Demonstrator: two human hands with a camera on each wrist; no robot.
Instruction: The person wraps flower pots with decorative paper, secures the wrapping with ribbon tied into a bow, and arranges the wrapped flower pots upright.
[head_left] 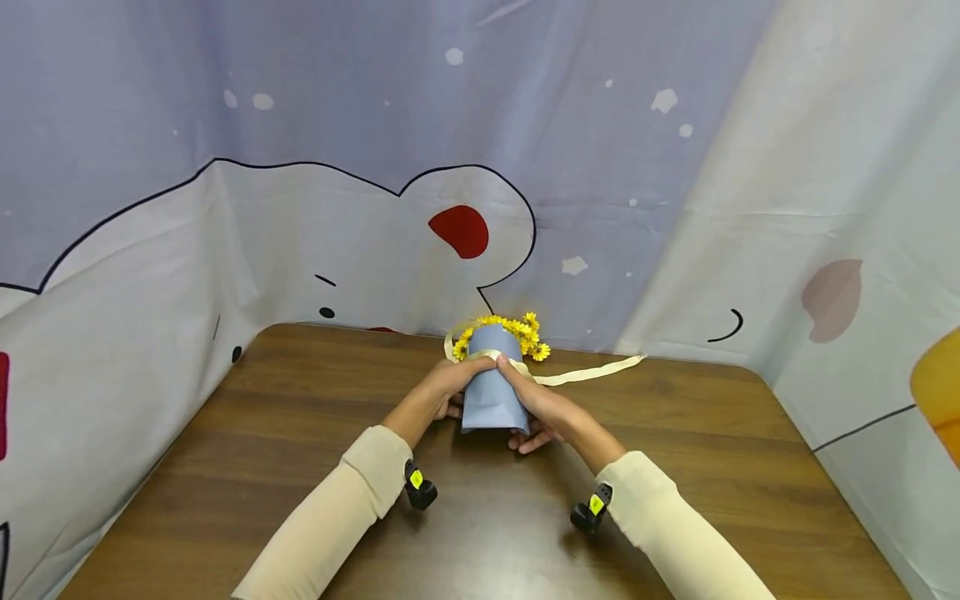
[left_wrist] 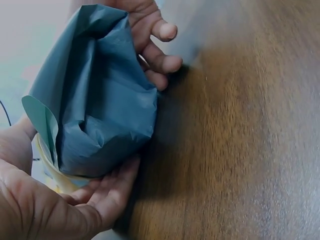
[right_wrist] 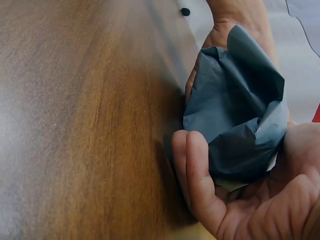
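Observation:
A small bouquet of yellow flowers (head_left: 534,337) wrapped in blue-grey paper (head_left: 492,404) lies near the far side of the table, blooms pointing away. My left hand (head_left: 448,385) grips it from the left, and my right hand (head_left: 543,407) grips it from the right. Both thumbs meet on top, over a cream ribbon (head_left: 592,372) that crosses the paper. One ribbon end trails to the right; a loop shows on the left beside the blooms. The wrist views look into the paper's crumpled, gaping lower end (left_wrist: 105,110), with fingers curled around its sides and underneath.
The brown wooden table (head_left: 315,392) has rounded far corners. A printed curtain (head_left: 600,167) hangs right behind its far edge and along both sides. Black wrist cameras (head_left: 420,487) are strapped over the cream sleeves (head_left: 337,508).

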